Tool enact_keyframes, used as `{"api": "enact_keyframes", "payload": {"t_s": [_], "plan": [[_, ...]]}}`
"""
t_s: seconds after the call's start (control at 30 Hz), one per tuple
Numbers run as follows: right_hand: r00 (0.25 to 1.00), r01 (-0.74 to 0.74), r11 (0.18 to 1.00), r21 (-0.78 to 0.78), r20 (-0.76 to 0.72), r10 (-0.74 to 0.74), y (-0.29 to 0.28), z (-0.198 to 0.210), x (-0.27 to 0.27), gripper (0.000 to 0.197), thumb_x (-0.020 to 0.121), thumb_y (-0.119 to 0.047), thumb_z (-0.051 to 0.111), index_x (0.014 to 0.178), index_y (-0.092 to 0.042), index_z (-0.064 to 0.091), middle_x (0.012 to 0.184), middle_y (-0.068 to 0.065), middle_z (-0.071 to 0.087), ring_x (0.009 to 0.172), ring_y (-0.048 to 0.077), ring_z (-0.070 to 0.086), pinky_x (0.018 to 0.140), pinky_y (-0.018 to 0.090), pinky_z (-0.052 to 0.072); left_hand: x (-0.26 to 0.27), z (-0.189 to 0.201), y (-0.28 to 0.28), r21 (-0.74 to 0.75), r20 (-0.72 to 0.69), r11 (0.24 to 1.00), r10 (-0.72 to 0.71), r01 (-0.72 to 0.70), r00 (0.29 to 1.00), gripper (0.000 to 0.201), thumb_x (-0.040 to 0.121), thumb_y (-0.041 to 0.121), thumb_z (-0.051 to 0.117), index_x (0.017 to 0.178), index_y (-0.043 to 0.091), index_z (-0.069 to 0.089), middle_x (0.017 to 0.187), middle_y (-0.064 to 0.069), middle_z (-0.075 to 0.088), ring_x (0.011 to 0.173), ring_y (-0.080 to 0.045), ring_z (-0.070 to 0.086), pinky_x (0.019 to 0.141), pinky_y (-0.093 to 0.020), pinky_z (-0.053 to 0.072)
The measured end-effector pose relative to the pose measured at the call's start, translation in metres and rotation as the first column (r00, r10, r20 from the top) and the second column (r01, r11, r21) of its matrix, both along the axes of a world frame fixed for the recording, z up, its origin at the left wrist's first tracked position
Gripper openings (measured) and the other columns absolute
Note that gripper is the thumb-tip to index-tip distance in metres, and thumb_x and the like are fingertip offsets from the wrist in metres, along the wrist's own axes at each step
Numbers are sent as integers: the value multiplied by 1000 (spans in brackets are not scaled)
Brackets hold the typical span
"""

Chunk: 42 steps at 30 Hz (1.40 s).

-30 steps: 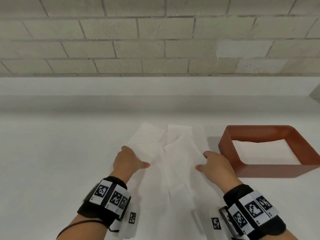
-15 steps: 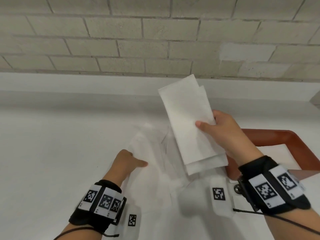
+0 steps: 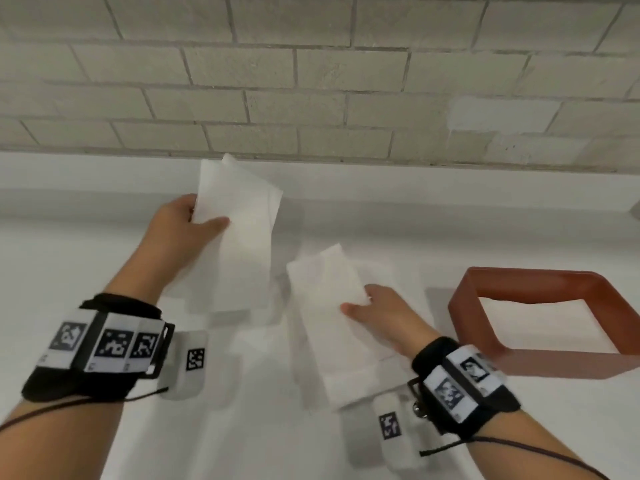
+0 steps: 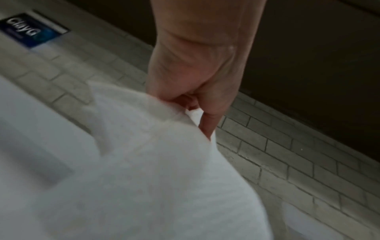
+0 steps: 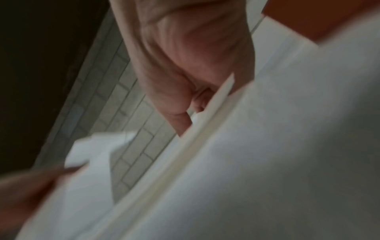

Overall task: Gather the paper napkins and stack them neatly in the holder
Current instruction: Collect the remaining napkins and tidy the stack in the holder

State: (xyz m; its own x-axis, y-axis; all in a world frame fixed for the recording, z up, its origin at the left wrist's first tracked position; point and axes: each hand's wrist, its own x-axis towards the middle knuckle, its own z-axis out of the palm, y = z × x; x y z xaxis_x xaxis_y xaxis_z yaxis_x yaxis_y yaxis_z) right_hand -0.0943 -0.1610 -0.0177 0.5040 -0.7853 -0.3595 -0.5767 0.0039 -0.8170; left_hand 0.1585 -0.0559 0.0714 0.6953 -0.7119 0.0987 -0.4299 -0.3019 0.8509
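Note:
My left hand [image 3: 194, 220] pinches a small stack of white paper napkins [image 3: 239, 237] and holds it up above the white counter, thumb on top. In the left wrist view the napkins [image 4: 144, 162] hide most of the fingers [image 4: 207, 125]. My right hand [image 3: 367, 306] grips a second stack of napkins [image 3: 329, 323], lower down and left of the holder. In the right wrist view that stack [image 5: 246, 162] fills the frame. The red-brown holder [image 3: 464, 306] stands at the right with a napkin lying flat inside. More napkins [image 3: 391, 282] lie on the counter under my hands.
The white counter [image 3: 86, 271] runs back to a low ledge below a grey brick wall [image 3: 311, 81]. White tagged camera housings hang under both wrists. A blue label [image 4: 30, 30] shows on the wall in the left wrist view.
My left hand has lifted a stack of napkins off the counter. My right hand has come down and toward me with its stack, from high near the wall.

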Motion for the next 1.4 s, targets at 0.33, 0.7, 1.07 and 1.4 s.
{"api": "enact_keyframes", "payload": {"t_s": [0.33,0.7,1.07,1.4], "plan": [[876,-156,966,-206,-481,39,19,-35,34,60,78,-40,73,121,-8,47,123,8,56,112,25,57,88,30,47,-24,-62,-54,325,-226,889,-259,323,939,23,84,27,69,98,9,69,90,-5,70,73,-15,65,57,-21,46],[863,-196,962,-189,-499,78,19,-31,42,28,82,-31,68,99,-14,52,106,5,62,106,25,61,73,26,42,-42,-116,-111,546,-152,800,-195,247,969,53,73,15,79,115,-7,56,118,-16,60,111,-33,57,91,-35,48],[949,-101,989,-112,-308,62,17,-32,35,31,85,-25,62,112,-9,60,115,7,65,106,25,61,87,30,50,-15,-90,-87,121,-485,934,-240,337,841,30,85,17,68,112,4,64,103,-12,70,82,-22,66,64,-27,51],[982,-187,974,-126,14,190,16,50,-21,23,88,-17,63,110,-24,62,108,-10,65,100,10,61,77,17,47,13,-41,-76,-171,-179,984,12,-43,984,40,88,24,64,123,6,55,107,-2,60,93,-22,59,79,-32,47]]}}
